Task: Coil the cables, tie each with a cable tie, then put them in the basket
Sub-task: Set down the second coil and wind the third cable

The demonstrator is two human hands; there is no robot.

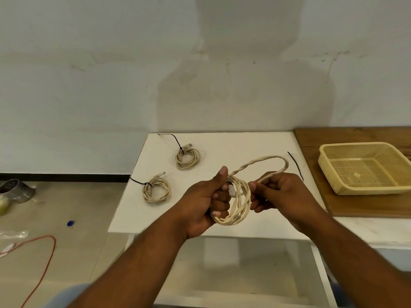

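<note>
My left hand (206, 203) grips a coil of cream cable (239, 207) above the white table (222, 141). A loose loop of the same cable arcs up and right, and its end runs into my right hand (275, 192), which pinches it. Two more cream coils lie on the table, each bound with a black cable tie: one at the back (188, 158), one nearer the left edge (156, 190). A loose black cable tie (295, 165) lies on the table beyond my right hand. The yellow mesh basket (329, 161) stands empty on a wooden board at the right.
The wooden board (355, 203) covers the surface to the right of the table. On the floor at left lie an orange cord (44, 258), a small blue object (70, 223) and a metal pot (15, 190). A white wall stands close behind the table.
</note>
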